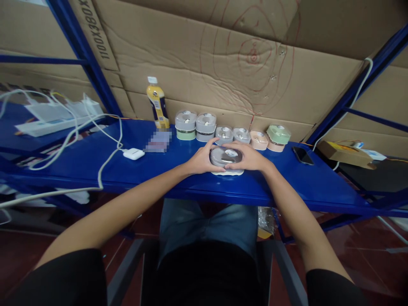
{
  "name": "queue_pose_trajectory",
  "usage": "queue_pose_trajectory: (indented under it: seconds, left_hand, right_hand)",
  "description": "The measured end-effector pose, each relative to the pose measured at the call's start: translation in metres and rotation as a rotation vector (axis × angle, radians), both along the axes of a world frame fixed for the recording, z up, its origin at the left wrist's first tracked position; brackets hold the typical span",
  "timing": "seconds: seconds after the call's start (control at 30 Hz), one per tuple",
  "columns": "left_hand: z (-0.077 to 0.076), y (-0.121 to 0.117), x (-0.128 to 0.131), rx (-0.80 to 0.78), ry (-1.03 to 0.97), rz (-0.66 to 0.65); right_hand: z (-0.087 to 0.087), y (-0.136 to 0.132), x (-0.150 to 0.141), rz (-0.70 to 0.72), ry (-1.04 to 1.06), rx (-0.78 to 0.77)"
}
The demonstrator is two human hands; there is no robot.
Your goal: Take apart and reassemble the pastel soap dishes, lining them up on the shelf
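Observation:
Near the front edge of the blue shelf sits a small grey container [225, 157] with a clear lid, a round sticker on top and a white base. My left hand [203, 160] curves around its left side, thumb low at the front and fingers at the back. Around its right side wraps my right hand [250, 157], fingers closed on the lid's edge. Behind my hands, a row of similar lidded containers stands along the cardboard, among them a grey-on-green stack [185, 125], a grey stack [205, 126], a peach one [259, 140] and a green-on-peach stack [278, 137].
A yellow drink bottle [157, 104] stands at the back left, beside a blurred rectangle [158, 140] and a white earphone case [133, 154]. White cables [101, 170] run over the left side. A phone [302, 155] lies right; an open cardboard box [346, 154] sits beyond the frame.

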State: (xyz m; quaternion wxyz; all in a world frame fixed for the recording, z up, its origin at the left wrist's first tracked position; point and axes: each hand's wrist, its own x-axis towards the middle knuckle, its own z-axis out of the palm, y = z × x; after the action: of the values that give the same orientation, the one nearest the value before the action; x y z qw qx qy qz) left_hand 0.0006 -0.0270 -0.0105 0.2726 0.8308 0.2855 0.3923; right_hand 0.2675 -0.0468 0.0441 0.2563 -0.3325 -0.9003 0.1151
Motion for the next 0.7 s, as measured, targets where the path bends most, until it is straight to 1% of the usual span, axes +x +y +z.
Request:
queue_pose_trajectory:
  seconds: [0.13,0.3,0.4,0.5,0.63,0.7]
  left_hand:
    - [0.0006,-0.0015,0.0004,-0.022,0.010,0.021]
    - [-0.0014,-0.0014,0.0011,-0.039,0.010,0.009]
    - [-0.0008,-0.0022,0.0007,-0.038,0.041,0.012]
    - [0.0020,-0.0044,-0.0003,-0.004,0.094,0.021]
    - [0.0047,-0.0070,-0.0012,0.075,0.139,-0.015]
    - [0.0042,-0.0070,-0.0019,0.089,0.146,-0.022]
  right_hand:
    - [-0.0009,0.0008,0.0009,0.011,0.002,-0.023]
    - [-0.0048,0.0032,0.0023,0.031,0.004,-0.075]
    - [-0.0073,0.0046,0.0027,0.019,-0.012,-0.073]
    - [-0.0089,0.0055,0.0028,0.003,-0.020,-0.067]
    - [-0.0096,0.0060,0.0023,0.007,-0.030,-0.068]
    - [-0.0098,0.0060,0.0016,0.005,-0.037,-0.065]
